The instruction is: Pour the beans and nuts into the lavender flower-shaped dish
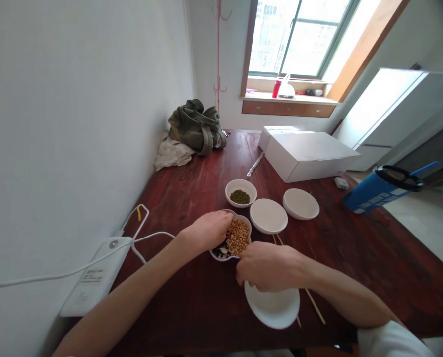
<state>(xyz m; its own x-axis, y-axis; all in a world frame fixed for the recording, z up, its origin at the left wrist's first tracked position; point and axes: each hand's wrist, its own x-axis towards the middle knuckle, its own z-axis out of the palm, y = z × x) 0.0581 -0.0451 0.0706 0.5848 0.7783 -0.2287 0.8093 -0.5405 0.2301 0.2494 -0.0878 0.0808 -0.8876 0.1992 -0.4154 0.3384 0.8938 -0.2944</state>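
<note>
Your left hand [206,230] grips mixed bowl [231,239] rim; right hand [268,265] closed, pinching something unseen over near plate [277,310]. Green beans bowl [240,192] mid-frame partly filled, two bowls [269,215] bare; most sorting left.

You're in somebody's home here: wooden dining table [355,248] pushed into a white wall corner, a bag [197,126] dumped at the far edge, fridge [392,109] nearby, clutter on the windowsill [288,98].
</note>
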